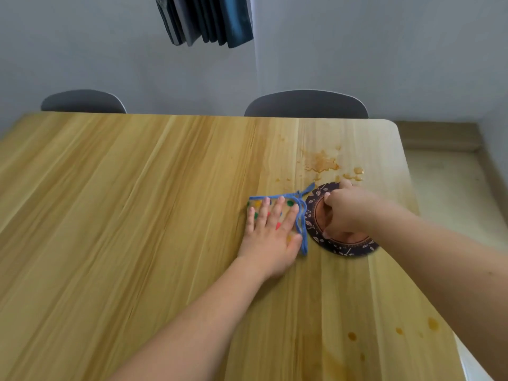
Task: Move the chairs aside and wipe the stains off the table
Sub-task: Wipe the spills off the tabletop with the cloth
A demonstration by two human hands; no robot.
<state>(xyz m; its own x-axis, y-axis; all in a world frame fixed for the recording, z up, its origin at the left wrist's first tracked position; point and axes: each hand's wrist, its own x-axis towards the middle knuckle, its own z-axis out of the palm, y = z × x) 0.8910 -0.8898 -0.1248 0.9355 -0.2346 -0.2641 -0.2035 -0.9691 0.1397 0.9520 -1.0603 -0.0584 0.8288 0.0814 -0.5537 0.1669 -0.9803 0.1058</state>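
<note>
Just right of the frame's centre, the left hand [270,229] lies flat with straight, spread fingers [278,209] pressing a small pale cloth with coloured dots and a blue corded edge [298,213] onto the light wooden desk [137,215]. Touching the cloth's right side, the right hand [347,213] curls its fingers over the rim of a round dark plate with a leaf-patterned border and an orange-brown centre [354,250], gripping it. The main amber stain, a wet-looking splash with scattered droplets [321,162], sits just beyond the plate toward the upper right, and smaller orange spots [433,323] with a faint smear lie in the lower right near the desk's edge. The likeliest slip is dragging the plate through the splash instead of lifting it clear, which would spread the liquid wider and wet the plate's underside. The plate is close to the right edge, so a careless push could send it off. The cloth looks small against the spill; one pass may only smear it. The loose blue cord could trail through the wet patch and streak it. The lower-right spots are easy to overlook. Two grey rounded chair backs [306,104] stand tucked at the far side in the upper part of the frame, which may hamper reaching across.
</note>
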